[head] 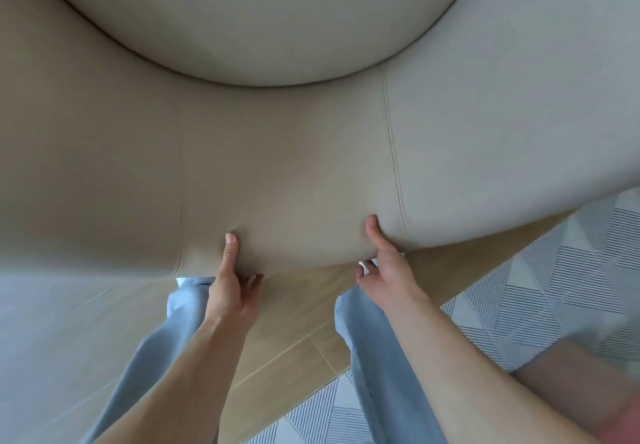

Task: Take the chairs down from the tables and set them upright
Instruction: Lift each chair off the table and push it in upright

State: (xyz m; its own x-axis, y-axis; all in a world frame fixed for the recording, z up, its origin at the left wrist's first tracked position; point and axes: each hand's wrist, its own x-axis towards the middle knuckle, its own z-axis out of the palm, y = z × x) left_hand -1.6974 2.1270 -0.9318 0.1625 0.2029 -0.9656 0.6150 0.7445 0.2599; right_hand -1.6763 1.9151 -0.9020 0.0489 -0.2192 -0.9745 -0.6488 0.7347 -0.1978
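Gripping beige chair (284, 166) back edge, left hand (230, 291), right hand (388, 270), fingers curled under

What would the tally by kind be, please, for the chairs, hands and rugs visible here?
Beige upholstered chair: 1
Hands, left hand and right hand, each with a grip on the chair's lower edge: 2
Striped geometric rug: 1
Total: 4
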